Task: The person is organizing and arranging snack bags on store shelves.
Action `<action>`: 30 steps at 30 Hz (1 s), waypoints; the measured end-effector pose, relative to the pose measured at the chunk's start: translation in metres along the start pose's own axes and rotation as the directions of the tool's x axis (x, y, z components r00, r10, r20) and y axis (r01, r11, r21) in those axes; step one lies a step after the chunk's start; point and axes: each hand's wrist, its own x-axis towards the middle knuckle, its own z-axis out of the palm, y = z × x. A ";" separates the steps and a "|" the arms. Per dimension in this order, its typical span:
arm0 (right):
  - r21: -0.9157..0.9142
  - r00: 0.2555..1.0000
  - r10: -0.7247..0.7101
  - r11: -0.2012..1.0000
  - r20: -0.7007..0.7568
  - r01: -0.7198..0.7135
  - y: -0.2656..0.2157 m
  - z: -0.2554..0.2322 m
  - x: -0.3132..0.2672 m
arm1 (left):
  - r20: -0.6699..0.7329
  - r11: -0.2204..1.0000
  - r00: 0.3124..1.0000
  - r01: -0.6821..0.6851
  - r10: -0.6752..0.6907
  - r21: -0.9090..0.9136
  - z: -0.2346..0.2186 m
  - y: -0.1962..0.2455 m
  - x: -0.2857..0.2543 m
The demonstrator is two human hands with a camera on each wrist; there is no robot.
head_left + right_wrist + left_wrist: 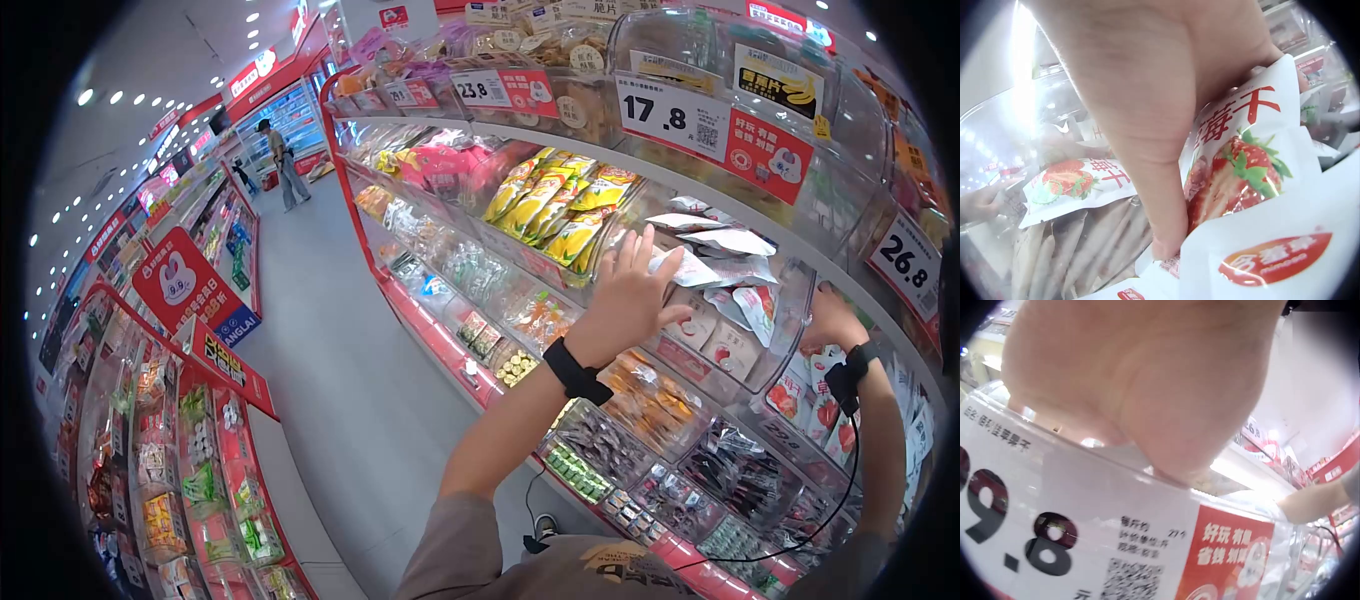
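Observation:
My left hand (632, 300) reaches over the front of a clear bin (690, 362), its fingers spread among white snack packets (735, 240). In the left wrist view, the heel of the left hand (1141, 394) is right at the bin's rim, above a price card (1085, 531); its fingertips are hidden there. To the right, my right hand (1147, 106) is down in the neighbouring bin of strawberry packets. It holds a white dried-strawberry packet (1241, 169), thumb on the near side and fingers behind. Another strawberry packet (1075, 184) lies beside the thumb.
Yellow packets (575, 210) fill the bin left of my left hand. Lower bins of wrapped sweets (650, 395) slope toward me. A shelf edge with price cards (670, 115) runs above both hands. A person (278, 160) stands far down the aisle. A cable (850, 470) hangs from my right wrist.

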 end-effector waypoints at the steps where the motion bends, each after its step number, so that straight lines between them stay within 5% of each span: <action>1: -0.038 0.999 0.010 0.999 -0.032 -0.012 0.000 0.007 0.002 | 0.058 1.000 0.998 0.005 -0.003 -0.019 -0.003 0.006 0.001; 6: -0.097 0.988 -0.035 0.995 -0.149 0.021 -0.015 0.021 -0.001 | 0.103 0.999 0.995 -0.004 0.010 -0.053 -0.008 0.018 0.002; 10: 0.043 0.996 -0.090 0.995 0.024 0.089 -0.007 0.000 -0.022 | 0.015 0.997 1.000 -0.002 0.003 -0.076 0.003 0.020 -0.002; 15: -0.071 0.991 -0.135 0.988 -0.019 0.133 -0.011 0.003 -0.021 | 0.013 0.980 0.991 -0.130 0.134 -0.153 -0.002 0.034 -0.006; 18: -0.232 0.870 -0.286 0.951 -0.402 0.206 -0.013 0.020 -0.024 | 0.041 0.978 0.991 -0.121 0.129 -0.167 -0.006 0.044 -0.006; 22: -0.253 0.947 -0.016 0.965 -0.320 -0.069 -0.022 0.022 -0.016 | 0.007 0.972 0.991 -0.130 0.134 -0.194 -0.011 0.054 -0.003; 25: -0.412 0.844 -0.033 0.882 -0.536 -0.227 -0.013 0.055 0.003 | -0.002 0.962 0.992 -0.124 0.128 -0.243 -0.013 0.060 -0.003; 27: -0.272 0.934 -0.041 0.960 -0.355 -0.062 -0.013 0.034 -0.010 | 0.000 0.955 0.993 -0.117 0.121 -0.272 -0.016 0.065 -0.004; 30: 0.098 0.951 -0.169 0.975 -0.258 0.200 0.004 0.016 -0.021 | -0.024 0.951 0.990 -0.140 0.138 -0.277 -0.020 0.069 -0.007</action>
